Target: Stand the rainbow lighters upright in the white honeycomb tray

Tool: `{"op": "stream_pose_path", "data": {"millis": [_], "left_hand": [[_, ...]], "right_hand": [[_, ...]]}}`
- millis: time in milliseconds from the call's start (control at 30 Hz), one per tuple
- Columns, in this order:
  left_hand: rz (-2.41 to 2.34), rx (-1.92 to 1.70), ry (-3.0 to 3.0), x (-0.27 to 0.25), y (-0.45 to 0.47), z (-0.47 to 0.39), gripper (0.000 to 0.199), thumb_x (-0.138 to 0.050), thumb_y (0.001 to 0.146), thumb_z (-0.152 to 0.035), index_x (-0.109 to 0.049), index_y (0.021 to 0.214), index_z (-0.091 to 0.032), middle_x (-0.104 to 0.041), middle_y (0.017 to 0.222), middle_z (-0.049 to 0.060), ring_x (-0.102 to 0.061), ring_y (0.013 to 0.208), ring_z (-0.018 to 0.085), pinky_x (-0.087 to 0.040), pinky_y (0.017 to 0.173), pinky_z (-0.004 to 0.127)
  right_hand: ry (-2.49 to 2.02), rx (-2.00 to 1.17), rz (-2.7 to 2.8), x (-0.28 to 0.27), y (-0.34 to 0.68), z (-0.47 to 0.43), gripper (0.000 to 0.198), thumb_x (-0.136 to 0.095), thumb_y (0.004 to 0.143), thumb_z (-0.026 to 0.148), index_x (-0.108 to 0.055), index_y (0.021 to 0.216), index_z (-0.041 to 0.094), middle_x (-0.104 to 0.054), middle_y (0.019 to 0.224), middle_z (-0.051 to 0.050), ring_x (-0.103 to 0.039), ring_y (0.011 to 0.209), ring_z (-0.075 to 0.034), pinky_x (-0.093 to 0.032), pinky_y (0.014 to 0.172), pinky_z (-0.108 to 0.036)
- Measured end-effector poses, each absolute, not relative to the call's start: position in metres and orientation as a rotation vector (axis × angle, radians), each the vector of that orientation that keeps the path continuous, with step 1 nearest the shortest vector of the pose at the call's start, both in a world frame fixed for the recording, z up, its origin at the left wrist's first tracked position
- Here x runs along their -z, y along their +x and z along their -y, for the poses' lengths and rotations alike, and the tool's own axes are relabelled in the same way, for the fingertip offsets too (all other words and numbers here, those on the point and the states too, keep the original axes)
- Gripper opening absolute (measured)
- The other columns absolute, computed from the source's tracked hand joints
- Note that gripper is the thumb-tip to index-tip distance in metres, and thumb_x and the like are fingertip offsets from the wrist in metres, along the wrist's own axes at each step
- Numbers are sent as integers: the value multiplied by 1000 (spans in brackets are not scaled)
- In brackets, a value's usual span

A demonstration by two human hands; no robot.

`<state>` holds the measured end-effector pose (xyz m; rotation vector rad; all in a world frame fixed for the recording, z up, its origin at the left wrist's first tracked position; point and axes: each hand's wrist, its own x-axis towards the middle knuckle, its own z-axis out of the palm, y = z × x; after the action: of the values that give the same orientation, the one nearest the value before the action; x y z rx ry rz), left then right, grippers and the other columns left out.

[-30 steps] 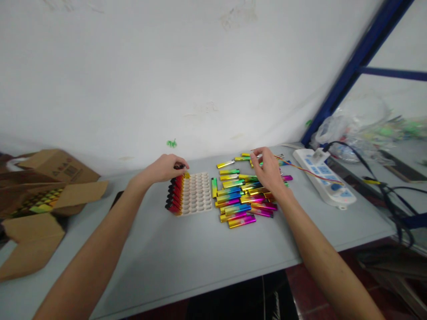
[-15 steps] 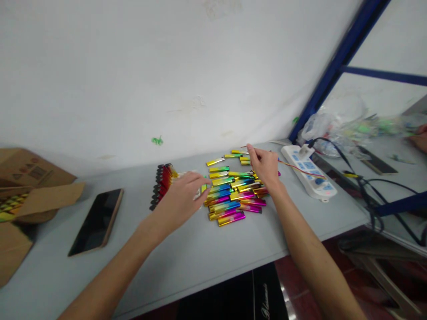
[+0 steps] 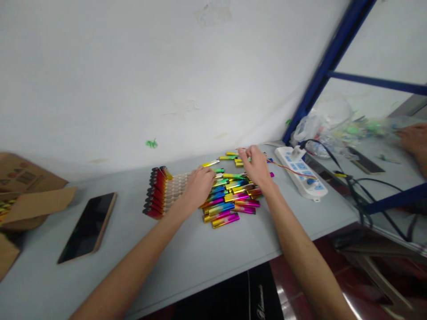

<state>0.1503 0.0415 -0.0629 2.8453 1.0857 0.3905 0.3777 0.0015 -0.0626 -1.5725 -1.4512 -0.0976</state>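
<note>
My left hand is at the left edge of a heap of shiny metallic lighters, its fingers curled down together among them; what lies under the fingertips is hidden. Above the back right of the heap, my right hand is closed on thin red and yellow wires, and a reddish end pokes out by the thumb. A pale tray with honeycomb cells lies left of the heap, partly covered by my left hand. Red-and-gold lighters with black ends stand in a row along its left side.
A white power strip with a plugged-in adapter and black cable lies to the right. A phone and an open cardboard box are at the left. Beyond the blue frame are plastic bags and another person's hand.
My left hand has moved off the tray toward the lighter heap, uncovering more of the honeycomb cells. My right hand stays above the heap with the wires. The view has shifted slightly.
</note>
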Motion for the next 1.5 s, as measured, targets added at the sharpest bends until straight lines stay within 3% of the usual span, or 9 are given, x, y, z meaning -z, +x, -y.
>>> {"op": "stream_pose_path", "data": {"millis": [233, 433, 567, 833, 967, 1067, 1167, 1333, 1500], "left_hand": [[-1070, -269, 2752, 55, 160, -56, 22, -56, 97, -17, -77, 102, -19, -76, 105, 13, -70, 102, 27, -52, 94, 37], [-979, -258, 2719, 58, 161, -69, 16, -61, 90, -14, -74, 83, -18, -74, 89, 11, -70, 92, 27, -53, 91, 37], [-999, -344, 2681, 61, 157, -72, 13, -65, 86, -14, -73, 95, -18, -75, 100, 12, -70, 98, 27, -54, 93, 38], [-1084, -821, 2230, 55, 135, -41, 30, -59, 97, -30, -65, 126, -21, -77, 111, 10, -71, 102, 26, -55, 94, 42], [-890, -840, 1802, 56, 118, -15, 29, -65, 94, -42, -64, 113, -20, -73, 89, 5, -70, 75, 19, -57, 71, 32], [-788, -828, 1470, 55, 109, 3, 37, -71, 90, -50, -54, 108, -23, -67, 80, -1, -54, 52, 10, -41, 49, 22], [-750, -835, 1214, 53, 103, 12, 40, -75, 87, -52, -50, 102, -23, -58, 68, -7, -39, 46, 6, -27, 46, 18], [-692, -728, 983, 51, 98, 12, 52, -58, 88, -69, -53, 78, -19, -37, 55, -8, -26, 45, 6, -22, 45, 18], [-707, -748, 924, 51, 98, 10, 55, -53, 92, -65, -46, 62, -19, -29, 52, -7, -24, 44, 6, -20, 44, 18]], "right_hand": [[-1437, 88, 1507, 71, 377, -7, 28, -45, 107, 49, -51, 96, 24, -62, 96, -6, -60, 87, -20, -48, 86, -37], [-1458, 97, 1521, 72, 376, -8, 29, -42, 108, 49, -52, 96, 25, -62, 98, -7, -62, 84, -21, -49, 85, -37], [-1456, 103, 1511, 69, 375, -6, 31, -42, 108, 50, -54, 95, 24, -63, 99, -7, -62, 82, -20, -49, 84, -36], [-1533, 66, 1505, 55, 373, 4, 64, -30, 109, 61, -47, 58, 26, -56, 57, -2, -56, 60, -18, -40, 69, -34], [-1558, 46, 1457, 54, 368, 7, 72, -35, 105, 68, -48, 49, 24, -50, 45, 0, -51, 48, -15, -38, 63, -33], [-1563, 0, 1464, 55, 364, 7, 77, -32, 104, 72, -47, 45, 24, -48, 41, 0, -51, 46, -15, -39, 63, -33], [-1592, -28, 1484, 58, 361, 5, 80, -28, 103, 75, -43, 43, 25, -43, 38, 0, -46, 42, -14, -36, 59, -32], [-1612, 9, 1507, 66, 359, 2, 78, -23, 104, 75, -31, 43, 27, -35, 39, 0, -36, 40, -13, -27, 54, -34], [-1597, -76, 1521, 68, 356, 4, 62, -30, 105, 70, -39, 61, 26, -49, 52, 1, -49, 52, -15, -34, 60, -32]]}}
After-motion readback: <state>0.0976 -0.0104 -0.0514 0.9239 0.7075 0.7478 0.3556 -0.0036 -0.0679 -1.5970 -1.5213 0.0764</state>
